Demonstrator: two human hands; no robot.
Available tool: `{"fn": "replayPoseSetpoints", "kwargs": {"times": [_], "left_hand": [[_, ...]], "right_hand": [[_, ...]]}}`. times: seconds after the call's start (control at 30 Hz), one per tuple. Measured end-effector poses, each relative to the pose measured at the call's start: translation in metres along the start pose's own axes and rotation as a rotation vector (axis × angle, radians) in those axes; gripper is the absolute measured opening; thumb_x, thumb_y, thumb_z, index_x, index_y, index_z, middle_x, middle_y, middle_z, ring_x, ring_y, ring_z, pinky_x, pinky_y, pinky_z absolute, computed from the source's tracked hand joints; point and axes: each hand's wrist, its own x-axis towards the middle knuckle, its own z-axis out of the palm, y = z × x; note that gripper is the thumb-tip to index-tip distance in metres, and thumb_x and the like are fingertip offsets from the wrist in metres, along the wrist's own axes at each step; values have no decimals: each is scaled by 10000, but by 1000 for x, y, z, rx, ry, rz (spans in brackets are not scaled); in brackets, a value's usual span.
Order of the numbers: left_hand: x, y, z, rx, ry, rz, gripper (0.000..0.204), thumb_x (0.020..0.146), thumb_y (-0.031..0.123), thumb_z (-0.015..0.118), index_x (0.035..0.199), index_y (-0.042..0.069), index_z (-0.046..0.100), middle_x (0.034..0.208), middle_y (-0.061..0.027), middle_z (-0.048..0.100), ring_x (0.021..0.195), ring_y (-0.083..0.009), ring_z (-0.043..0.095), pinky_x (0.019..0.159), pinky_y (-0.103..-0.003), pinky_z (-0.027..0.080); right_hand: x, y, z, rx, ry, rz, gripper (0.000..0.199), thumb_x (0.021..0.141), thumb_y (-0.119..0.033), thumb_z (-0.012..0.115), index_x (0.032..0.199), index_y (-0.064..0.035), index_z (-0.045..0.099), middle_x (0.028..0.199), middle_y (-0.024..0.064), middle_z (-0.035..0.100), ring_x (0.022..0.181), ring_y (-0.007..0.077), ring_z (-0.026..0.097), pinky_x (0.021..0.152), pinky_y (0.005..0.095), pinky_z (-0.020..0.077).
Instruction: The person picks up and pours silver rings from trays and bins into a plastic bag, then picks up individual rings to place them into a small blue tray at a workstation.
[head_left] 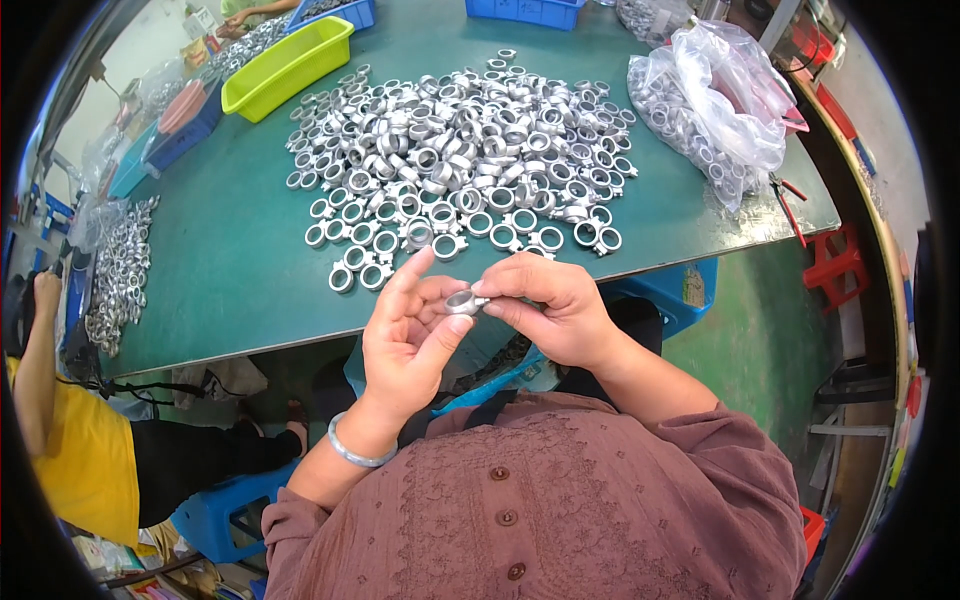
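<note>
Both my hands hold one small silver metal ring (pixel 462 301) in front of my chest, just off the near edge of the green table (pixel 230 270). My left hand (pixel 408 340) cups it with thumb and fingers, index finger raised; a silver bangle sits on that wrist. My right hand (pixel 555 305) pinches the ring's right side with its fingertips. On the table beyond my hands lies a large heap of the same silver rings (pixel 460 150), several with small lugs.
A clear plastic bag of rings (pixel 710 100) lies at the right of the table. A lime-green tray (pixel 285 65) and blue bins (pixel 525 10) stand at the back. Another ring pile (pixel 120 270) lies at the left by a person in yellow (pixel 70 450). Blue crate under the table (pixel 670 290).
</note>
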Motion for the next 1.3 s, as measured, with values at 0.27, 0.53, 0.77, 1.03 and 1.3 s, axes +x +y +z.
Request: {"fn": "replayPoseSetpoints", "kwargs": {"times": [0.27,0.53,0.77,1.03,1.3], "left_hand": [[-1,1,6,147,49,49,659,750,-113,576,1321,4,269,1073,-122,510,964,-168,540,863,-295,444],[1,1,3,390,43,166,701,716,-38,650,1318,-3,291,994,-94,550,887,-144,546,779,-262,437],[-1,2,2,448,72,145,721,693,9,688,1308,-6,312,928,-68,565,823,-122,538,747,-251,425],[-7,9,7,159,127,-62,629,707,-47,619,1275,-1,354,935,-76,500,893,-169,551,749,-257,479],[-6,16,2,-278,165,-416,369,778,85,487,1125,-42,477,980,-104,520,847,-185,564,619,-233,490]], "right_hand": [[-1,-1,2,-11,12,-9,201,744,34,625,937,-16,608,869,71,626,760,152,602,661,246,476],[-6,0,5,191,23,169,281,789,54,577,1066,13,556,942,78,613,852,118,592,739,231,479],[-8,3,3,273,-48,216,361,817,77,516,1170,4,488,1010,101,595,926,133,567,785,255,461],[8,3,-31,-502,153,-66,213,706,20,610,911,-39,607,876,100,603,802,253,566,697,327,456],[9,-12,-50,-871,-74,-20,173,641,-82,679,804,-65,620,918,53,508,887,256,457,790,370,354]]}}
